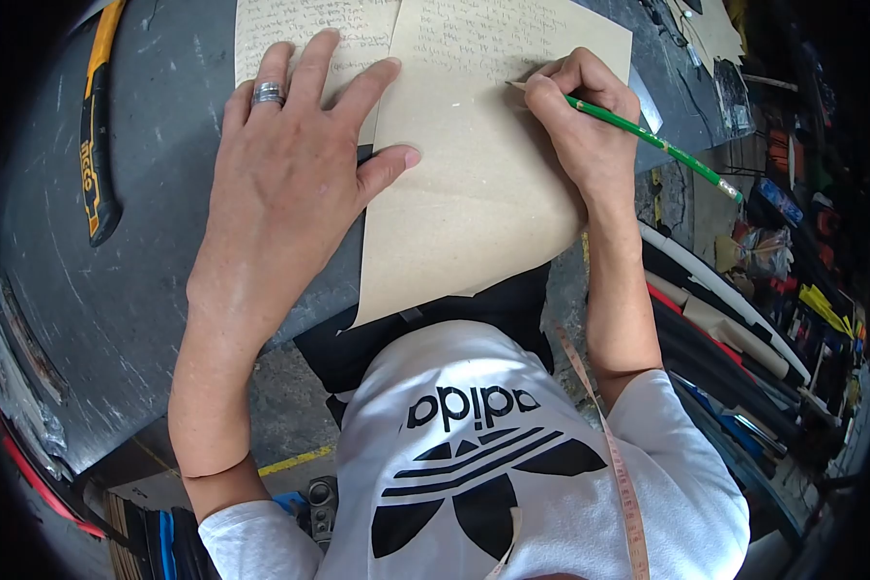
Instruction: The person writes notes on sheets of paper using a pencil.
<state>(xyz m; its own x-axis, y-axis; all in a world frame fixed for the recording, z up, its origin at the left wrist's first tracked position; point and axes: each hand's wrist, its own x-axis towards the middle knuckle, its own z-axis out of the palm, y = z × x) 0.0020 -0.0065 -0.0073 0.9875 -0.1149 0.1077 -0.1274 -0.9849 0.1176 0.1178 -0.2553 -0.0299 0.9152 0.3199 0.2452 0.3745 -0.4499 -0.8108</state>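
My right hand (590, 121) is closed around a green pencil (648, 138), its tip against a large sheet of brown paper (464, 184). Lines of pencil handwriting cover the upper part of that sheet. My left hand (295, 155) lies flat with fingers spread, a ring on one finger. Beneath its fingers is a second written sheet (309, 21), and the thumb rests on the edge of the larger one. The near end of the large sheet hangs over the table edge and curls slightly.
A yellow and black utility knife (97, 126) lies on the scratched grey table (164, 261) at left. A tape measure (614, 449) hangs down over my white shirt. Rolls of material (715, 329) and assorted clutter fill the right side below the table.
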